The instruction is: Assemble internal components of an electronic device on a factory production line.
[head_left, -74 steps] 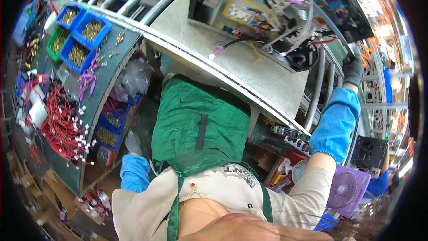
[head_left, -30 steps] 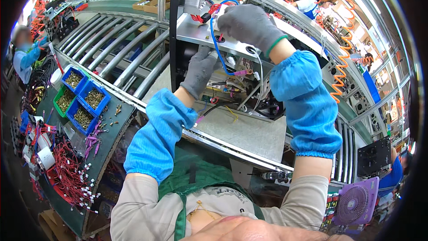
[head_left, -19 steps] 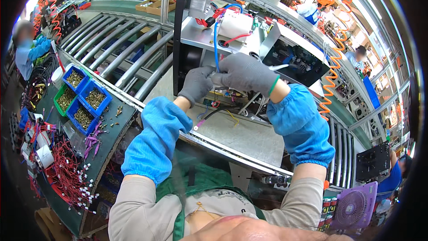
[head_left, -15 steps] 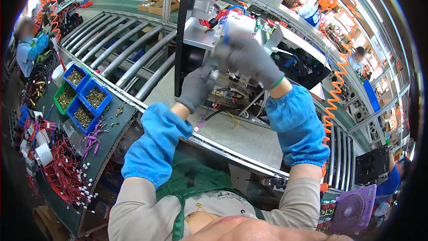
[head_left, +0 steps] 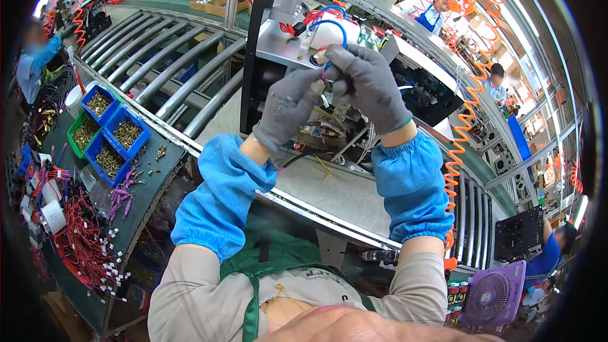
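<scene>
In front of the open machine chassis point(head_left: 266, 41), my two gray-gloved hands meet at chest height. My right hand point(head_left: 372, 85) is closed, fingertips pinched on a blue wire point(head_left: 344, 33) that arcs down from the white box point(head_left: 326, 31). Fingers bent, my left hand point(head_left: 288, 106) closes on something small right beside the right fingertips; the glove hides most of it. A pale wire end or connector point(head_left: 321, 57) shows just above the fingers. Below the hands lie loose wires and metal parts point(head_left: 329, 133) inside the chassis.
Blue and green bins point(head_left: 109, 155) of brass screws stand on the left bench, near a heap of red wires point(head_left: 79, 240). A roller conveyor point(head_left: 158, 63) runs at the far left. An orange coiled hose point(head_left: 470, 114) hangs at right, above a purple fan point(head_left: 491, 297).
Both hands have risen slightly and come together. My right hand's blurred motion has ended in a pinch on the blue wire, while the left has moved up beside it.
</scene>
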Available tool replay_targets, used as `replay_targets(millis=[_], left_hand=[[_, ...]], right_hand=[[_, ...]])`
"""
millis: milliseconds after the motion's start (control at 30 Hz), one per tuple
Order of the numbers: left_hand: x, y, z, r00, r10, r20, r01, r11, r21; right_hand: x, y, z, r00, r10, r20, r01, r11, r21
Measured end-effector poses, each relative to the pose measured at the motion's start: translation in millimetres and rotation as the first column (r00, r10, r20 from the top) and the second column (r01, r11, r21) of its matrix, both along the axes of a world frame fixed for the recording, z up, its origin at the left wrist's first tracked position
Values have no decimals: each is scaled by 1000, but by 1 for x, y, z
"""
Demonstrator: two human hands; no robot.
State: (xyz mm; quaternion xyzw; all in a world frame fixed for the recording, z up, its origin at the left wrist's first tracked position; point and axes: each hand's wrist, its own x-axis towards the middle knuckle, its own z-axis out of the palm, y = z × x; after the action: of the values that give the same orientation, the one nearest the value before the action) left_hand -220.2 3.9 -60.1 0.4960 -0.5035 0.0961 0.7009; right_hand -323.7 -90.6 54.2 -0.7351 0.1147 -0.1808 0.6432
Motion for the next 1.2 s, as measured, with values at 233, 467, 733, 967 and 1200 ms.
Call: replay_targets(millis=[233,467,733,967,1200], left_hand=[[10,-3,-21,1000,-20,0,19,990,138],[12,-13,-23,932,13,-361,55,982,179],[7,-25,-29,919,251,-304,-151,936,317],[24,-55,-46,891,-72,-449,73,997,-16],[29,-67,-43,866,-38,-499,125,982,143]], right_hand=[[-1,1,8,981,158,116,166,-355,-920],[34,-24,4,951,-66,301,259,-356,-898],[42,-29,-5,932,-163,325,270,-289,-918],[53,-12,-13,942,-319,104,-46,-429,-902],[44,-9,-2,979,-201,13,-38,-244,-969]])
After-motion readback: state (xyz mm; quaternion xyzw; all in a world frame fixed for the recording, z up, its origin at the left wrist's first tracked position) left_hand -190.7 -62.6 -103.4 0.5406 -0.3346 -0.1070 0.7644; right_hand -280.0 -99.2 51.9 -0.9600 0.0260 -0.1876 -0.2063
